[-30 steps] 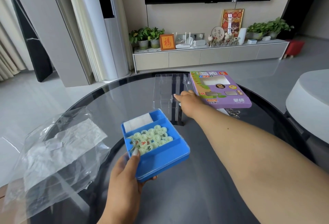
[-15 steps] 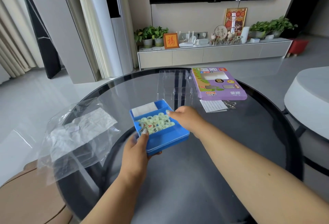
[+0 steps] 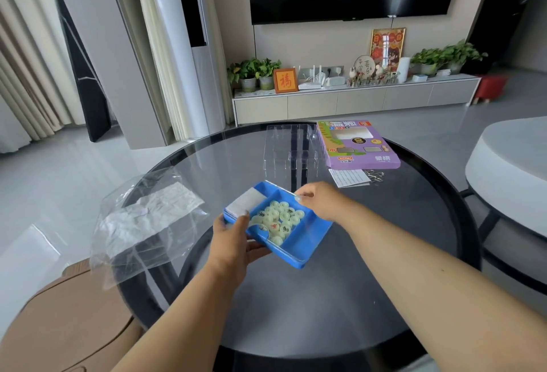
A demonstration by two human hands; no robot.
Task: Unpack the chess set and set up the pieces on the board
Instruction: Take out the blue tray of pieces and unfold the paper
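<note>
- Your right hand (image 3: pixel 321 201) came back from the purple box (image 3: pixel 359 146) and pinched the blue tray (image 3: pixel 299 246)'s far rim.
- Your left hand (image 3: pixel 233 241) kept its grip closed on the tray's near corner; the pieces (image 3: pixel 278 219) were still unpacked.

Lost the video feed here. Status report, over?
Left hand grips blue tray off the table. Right hand pinches its far rim. Pieces loose inside. Nothing blocking.
</note>
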